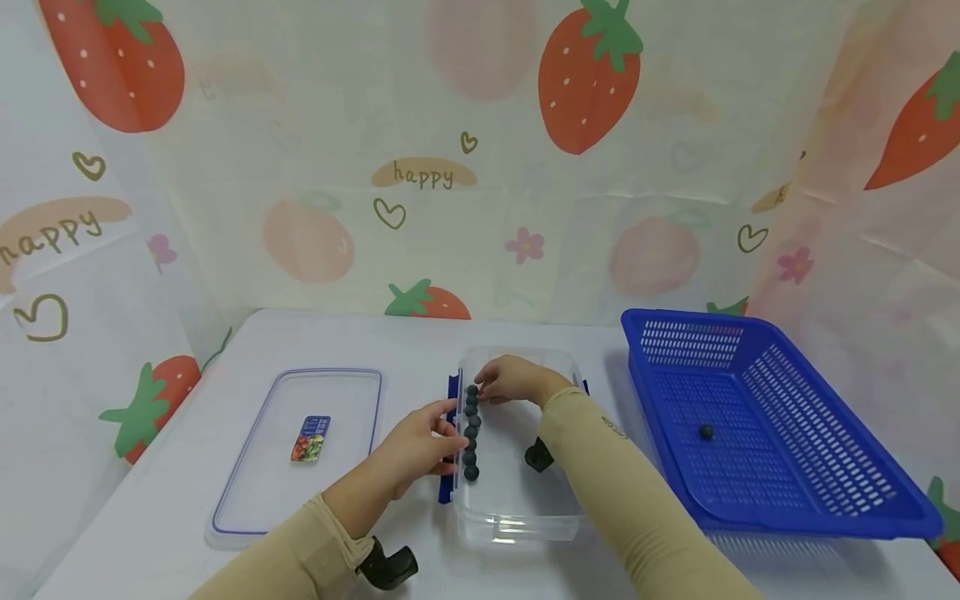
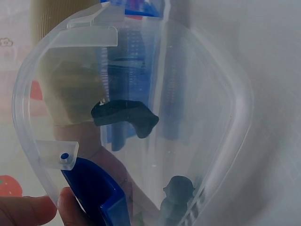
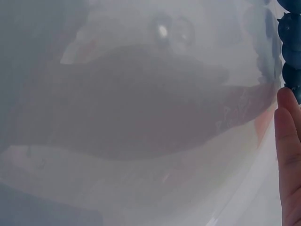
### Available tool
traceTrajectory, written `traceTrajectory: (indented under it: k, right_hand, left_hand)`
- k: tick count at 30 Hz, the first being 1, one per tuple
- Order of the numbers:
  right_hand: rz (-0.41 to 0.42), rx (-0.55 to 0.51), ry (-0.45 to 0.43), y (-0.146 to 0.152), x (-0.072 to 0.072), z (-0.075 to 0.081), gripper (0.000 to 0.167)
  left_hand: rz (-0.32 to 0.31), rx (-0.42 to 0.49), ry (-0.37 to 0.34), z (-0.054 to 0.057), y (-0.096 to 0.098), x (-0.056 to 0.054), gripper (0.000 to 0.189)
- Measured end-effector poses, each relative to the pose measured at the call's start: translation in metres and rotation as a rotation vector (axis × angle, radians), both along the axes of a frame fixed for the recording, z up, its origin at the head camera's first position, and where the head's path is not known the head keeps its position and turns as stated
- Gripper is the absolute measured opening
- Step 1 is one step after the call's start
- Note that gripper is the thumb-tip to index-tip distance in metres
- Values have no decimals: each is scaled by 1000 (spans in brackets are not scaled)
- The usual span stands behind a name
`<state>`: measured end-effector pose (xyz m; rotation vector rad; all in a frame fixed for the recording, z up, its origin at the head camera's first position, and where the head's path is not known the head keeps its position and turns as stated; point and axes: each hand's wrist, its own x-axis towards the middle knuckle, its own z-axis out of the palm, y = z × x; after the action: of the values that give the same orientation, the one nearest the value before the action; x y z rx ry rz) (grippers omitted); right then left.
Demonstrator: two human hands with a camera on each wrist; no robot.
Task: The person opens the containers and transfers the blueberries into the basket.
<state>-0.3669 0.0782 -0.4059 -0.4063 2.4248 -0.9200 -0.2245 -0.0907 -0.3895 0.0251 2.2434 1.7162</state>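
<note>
A clear plastic food container (image 1: pixel 517 504) with blue side latches holds a line of several blueberries (image 1: pixel 472 433) along its left wall. My left hand (image 1: pixel 416 446) grips this wall from the left, thumb near the berries and fingers by the blue latch (image 2: pixel 96 190). Over the container floor, my right hand (image 1: pixel 517 379) reaches to the far end of the line and pinches the farthest blueberry (image 1: pixel 472 390) at its fingertips. In the right wrist view, two fingers (image 3: pixel 288 141) point at the end berry; the thumb is out of that view.
To the right stands a blue plastic basket (image 1: pixel 817 392) with one blueberry (image 1: pixel 707 432) in it. A clear lid (image 1: pixel 258 492) with a blue seal and a colourful label (image 1: pixel 311 438) lies to the left. Black wrist devices (image 1: pixel 388 567) sit on both sleeves.
</note>
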Motion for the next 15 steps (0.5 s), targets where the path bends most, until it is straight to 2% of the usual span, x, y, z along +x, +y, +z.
traceTrajectory:
  k: [15]
  right_hand:
    - [29, 19, 9, 0, 4, 2, 25]
  left_hand:
    - [5, -6, -9, 0, 0, -1, 62]
